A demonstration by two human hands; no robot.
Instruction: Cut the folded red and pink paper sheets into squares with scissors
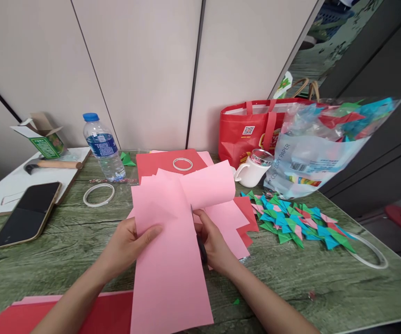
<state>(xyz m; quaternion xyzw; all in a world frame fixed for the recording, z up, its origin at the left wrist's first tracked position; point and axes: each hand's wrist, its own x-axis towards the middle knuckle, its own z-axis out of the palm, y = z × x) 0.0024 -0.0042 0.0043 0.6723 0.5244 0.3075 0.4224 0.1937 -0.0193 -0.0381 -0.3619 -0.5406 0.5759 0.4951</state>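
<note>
A long sheet of pink paper (168,273) is held over the table, its upper right part curling over to the right. My left hand (130,243) grips the sheet's left edge, thumb on top and fingers behind. At the right edge of the sheet, my right hand (214,239) is closed around dark-handled scissors (202,250). The blades are mostly hidden by the paper, at the base of the curl. Beneath lie more pink sheets (226,227) and red paper (252,227) with stepped edges.
Folded paper triangles (290,220) lie at right, before a clear bag (311,157). A white mug (252,171) and red tote bag (235,123) stand behind. At left are a water bottle (103,146), tape roll (98,195), phone (26,213) and hammer (54,163).
</note>
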